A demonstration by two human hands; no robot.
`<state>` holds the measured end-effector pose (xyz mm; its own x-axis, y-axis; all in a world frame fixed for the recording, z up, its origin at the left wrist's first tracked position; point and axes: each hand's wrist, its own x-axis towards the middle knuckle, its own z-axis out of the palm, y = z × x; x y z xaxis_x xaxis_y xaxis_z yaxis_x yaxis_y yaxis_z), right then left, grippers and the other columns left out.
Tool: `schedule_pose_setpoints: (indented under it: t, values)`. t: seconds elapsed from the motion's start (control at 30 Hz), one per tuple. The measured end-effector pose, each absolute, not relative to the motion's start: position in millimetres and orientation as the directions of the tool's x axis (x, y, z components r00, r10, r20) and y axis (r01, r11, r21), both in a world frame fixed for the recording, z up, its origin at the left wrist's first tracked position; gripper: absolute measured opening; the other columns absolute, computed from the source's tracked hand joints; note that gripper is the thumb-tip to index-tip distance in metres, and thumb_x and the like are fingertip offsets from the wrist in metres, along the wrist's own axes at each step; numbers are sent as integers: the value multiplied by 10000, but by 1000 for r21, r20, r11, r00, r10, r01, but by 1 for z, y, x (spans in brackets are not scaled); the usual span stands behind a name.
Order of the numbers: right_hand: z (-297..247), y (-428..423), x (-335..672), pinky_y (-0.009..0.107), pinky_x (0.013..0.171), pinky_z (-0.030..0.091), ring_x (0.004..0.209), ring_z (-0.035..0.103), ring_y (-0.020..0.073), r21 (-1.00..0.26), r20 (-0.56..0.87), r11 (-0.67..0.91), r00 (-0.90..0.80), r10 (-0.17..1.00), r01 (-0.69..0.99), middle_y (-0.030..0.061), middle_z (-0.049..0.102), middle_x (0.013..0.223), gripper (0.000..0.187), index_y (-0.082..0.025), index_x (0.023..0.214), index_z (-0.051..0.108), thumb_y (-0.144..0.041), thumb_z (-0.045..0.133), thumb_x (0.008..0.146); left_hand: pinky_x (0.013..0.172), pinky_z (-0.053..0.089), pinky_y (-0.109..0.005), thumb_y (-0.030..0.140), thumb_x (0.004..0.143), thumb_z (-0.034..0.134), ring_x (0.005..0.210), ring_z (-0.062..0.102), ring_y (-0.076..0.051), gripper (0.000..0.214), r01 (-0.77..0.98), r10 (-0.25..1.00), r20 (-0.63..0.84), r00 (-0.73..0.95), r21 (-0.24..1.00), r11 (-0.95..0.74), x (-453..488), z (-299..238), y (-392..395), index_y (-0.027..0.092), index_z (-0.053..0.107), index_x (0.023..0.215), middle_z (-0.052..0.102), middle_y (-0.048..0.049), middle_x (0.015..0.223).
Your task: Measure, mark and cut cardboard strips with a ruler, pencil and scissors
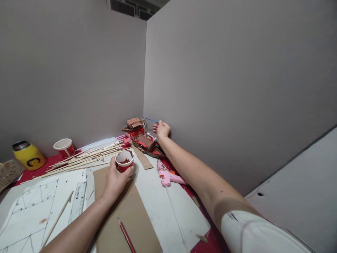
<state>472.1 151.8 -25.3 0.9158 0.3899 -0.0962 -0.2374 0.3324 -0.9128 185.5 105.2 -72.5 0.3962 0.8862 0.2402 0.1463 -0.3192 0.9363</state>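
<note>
My left hand (115,179) is wrapped round a small red-and-white paper cup (124,160) with dark red-brown paint inside, resting on a sheet of brown cardboard (126,214). Stretched far forward, my right hand (161,129) pinches a thin blue-handled brush (150,120) whose tip points left toward a brown painted model boat (135,124). A second brown model boat (146,144) lies just below and left of that hand, against the grey wall.
A bundle of wooden sticks (86,156) lies left of the cup. Behind it stand another paper cup (64,147) and a yellow jar (27,154). A pink glue gun (166,176), a red pencil (126,236), a ruler (78,202) and a drawn plan (34,207) lie on the table.
</note>
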Motion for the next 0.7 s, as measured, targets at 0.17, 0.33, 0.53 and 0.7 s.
schedule_pose_setpoints:
  t: [0.17, 0.33, 0.53, 0.7]
  values:
    - [-24, 150, 473, 433, 851, 567, 1016, 656, 228, -913, -92, 335, 917, 387, -233, 95, 632, 1228, 324, -167, 1241, 598, -338, 609, 967, 836, 508, -358, 303, 687, 770, 930, 689, -247, 542, 144, 887, 241, 394, 937, -319, 186, -73, 106, 199, 546, 1170, 712, -84, 1064]
    - [-27, 145, 474, 432, 848, 568, 1013, 656, 227, -919, -107, 312, 915, 389, -240, 94, 633, 1224, 326, -165, 1241, 597, -338, 610, 966, 841, 509, -367, 313, 689, 773, 932, 691, -251, 563, 148, 887, 232, 399, 938, -312, 186, -74, 106, 203, 536, 1188, 713, -90, 1075]
    - [-34, 137, 475, 387, 783, 585, 936, 670, 201, -928, -117, 283, 912, 392, -241, 82, 652, 1159, 298, -157, 1210, 607, -332, 609, 968, 837, 511, -360, 308, 681, 777, 941, 695, -250, 565, 135, 886, 245, 393, 938, -319, 185, -77, 108, 210, 545, 1187, 715, -93, 1087]
    - [-37, 131, 476, 405, 809, 580, 968, 666, 212, -935, -121, 261, 906, 405, -242, 87, 644, 1187, 309, -161, 1223, 603, -333, 610, 967, 848, 510, -360, 306, 687, 772, 960, 694, -254, 531, 126, 879, 260, 399, 934, -333, 186, -76, 108, 213, 548, 1160, 715, -89, 1083]
